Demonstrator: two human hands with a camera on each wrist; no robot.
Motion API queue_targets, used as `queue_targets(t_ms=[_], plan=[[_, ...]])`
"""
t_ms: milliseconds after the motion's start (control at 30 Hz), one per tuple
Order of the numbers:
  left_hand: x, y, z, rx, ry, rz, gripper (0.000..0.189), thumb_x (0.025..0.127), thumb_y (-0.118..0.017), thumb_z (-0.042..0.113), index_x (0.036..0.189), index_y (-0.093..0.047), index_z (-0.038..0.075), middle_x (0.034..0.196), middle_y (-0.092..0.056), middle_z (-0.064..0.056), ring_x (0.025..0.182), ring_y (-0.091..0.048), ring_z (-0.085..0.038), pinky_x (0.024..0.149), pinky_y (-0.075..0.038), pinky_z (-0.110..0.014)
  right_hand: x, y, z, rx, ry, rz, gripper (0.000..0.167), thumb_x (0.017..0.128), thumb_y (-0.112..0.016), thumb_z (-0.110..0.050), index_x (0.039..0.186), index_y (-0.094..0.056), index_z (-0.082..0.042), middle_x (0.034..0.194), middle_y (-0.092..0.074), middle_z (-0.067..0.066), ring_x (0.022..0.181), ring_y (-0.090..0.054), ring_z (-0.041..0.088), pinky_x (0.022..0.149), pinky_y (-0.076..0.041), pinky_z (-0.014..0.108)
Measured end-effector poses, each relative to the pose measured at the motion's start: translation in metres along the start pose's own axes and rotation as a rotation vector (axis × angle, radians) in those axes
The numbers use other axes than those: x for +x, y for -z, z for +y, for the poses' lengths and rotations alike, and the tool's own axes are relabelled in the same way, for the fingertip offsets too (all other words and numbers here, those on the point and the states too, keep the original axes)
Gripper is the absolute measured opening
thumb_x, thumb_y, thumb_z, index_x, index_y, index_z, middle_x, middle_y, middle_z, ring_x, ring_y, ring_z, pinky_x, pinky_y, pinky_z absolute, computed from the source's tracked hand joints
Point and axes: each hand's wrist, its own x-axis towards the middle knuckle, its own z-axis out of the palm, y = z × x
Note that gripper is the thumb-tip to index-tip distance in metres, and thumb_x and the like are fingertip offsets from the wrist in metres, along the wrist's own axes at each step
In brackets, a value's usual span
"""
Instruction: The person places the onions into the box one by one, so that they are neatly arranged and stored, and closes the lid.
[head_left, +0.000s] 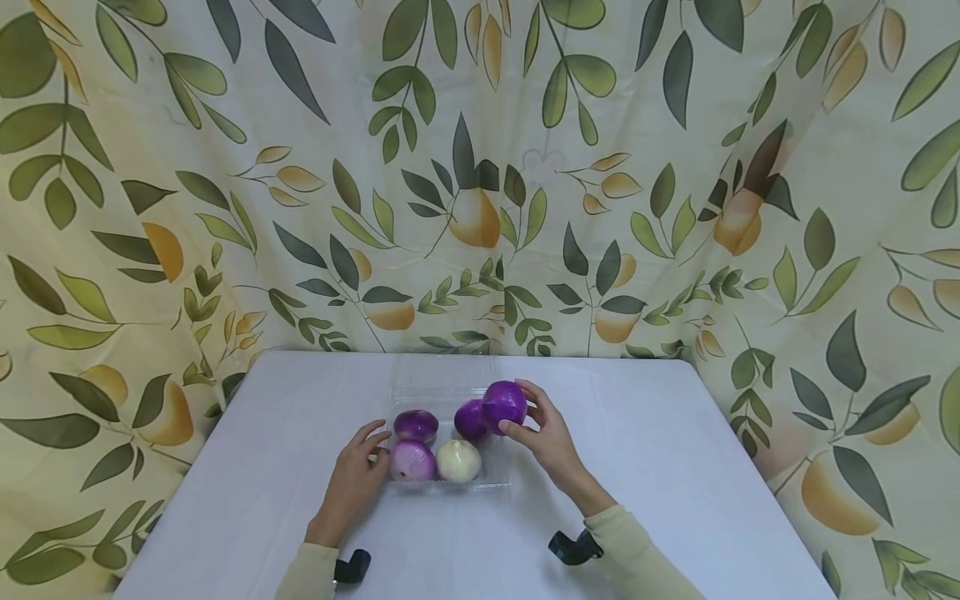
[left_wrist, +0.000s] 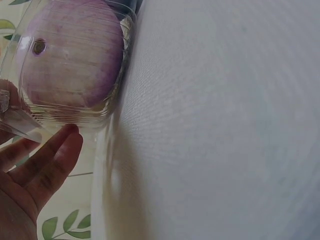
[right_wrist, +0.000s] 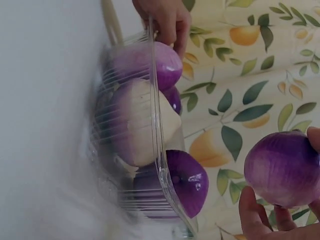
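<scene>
In the head view, my right hand (head_left: 551, 437) holds a purple onion (head_left: 504, 407) above the right side of a clear plastic container (head_left: 472, 482). Its fingers and thumb curve around the onion, also seen in the right wrist view (right_wrist: 282, 170). At the container's left edge, my left hand (head_left: 356, 477) grips the rim, with fingertips (left_wrist: 70, 137) against the outer wall. Inside lie a dark purple onion (head_left: 416, 426), a lighter purple onion (head_left: 412, 461), a whitish onion (head_left: 459, 461) and another purple onion (head_left: 469, 420), partly hidden behind the held one.
The container's clear lid (head_left: 442, 372) lies folded back toward the far edge of the white table (head_left: 622, 417). Behind the table hangs a leaf-and-fruit patterned curtain (head_left: 465, 283). Black wrist devices (head_left: 574, 547) sit near both sleeves.
</scene>
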Motion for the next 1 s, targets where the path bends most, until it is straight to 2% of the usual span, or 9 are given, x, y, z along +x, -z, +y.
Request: queue_targets(t_ms=[300,800,1000], plan=[[0.0,0.0,0.001,-0.002,0.022,-0.014,0.026,0.087,-0.061,0.001,0.111,-0.072,0.001,0.132,-0.063,-0.008,0.084,-0.07,-0.013,0.066,-0.057,-0.022,0.005,-0.011,-0.003,0.021,-0.002,-0.002,0.073,0.083,-0.076,-0.013,0.146,-0.041,-0.024,0.147,-0.04,0.009,0.124,-0.053,0.032,0.097,-0.054,0.039],[0.0,0.001,0.002,-0.001,0.025,-0.018,0.027,0.087,-0.061,0.002,0.112,-0.072,0.001,0.132,-0.062,-0.007,0.084,-0.07,-0.014,0.066,-0.057,-0.022,0.016,-0.035,-0.008,0.043,-0.003,-0.014,0.072,0.082,-0.077,-0.016,0.145,-0.044,-0.027,0.149,-0.042,0.003,0.125,-0.053,0.029,0.1,-0.052,0.044],[0.0,0.001,0.002,-0.003,0.02,-0.019,0.027,0.087,-0.061,0.002,0.112,-0.072,0.001,0.133,-0.062,-0.008,0.085,-0.071,-0.014,0.066,-0.057,-0.022,0.018,-0.043,-0.005,-0.047,0.063,-0.026,0.072,0.081,-0.078,-0.016,0.145,-0.046,-0.023,0.147,-0.043,0.006,0.129,-0.049,0.032,0.103,-0.049,0.047]])
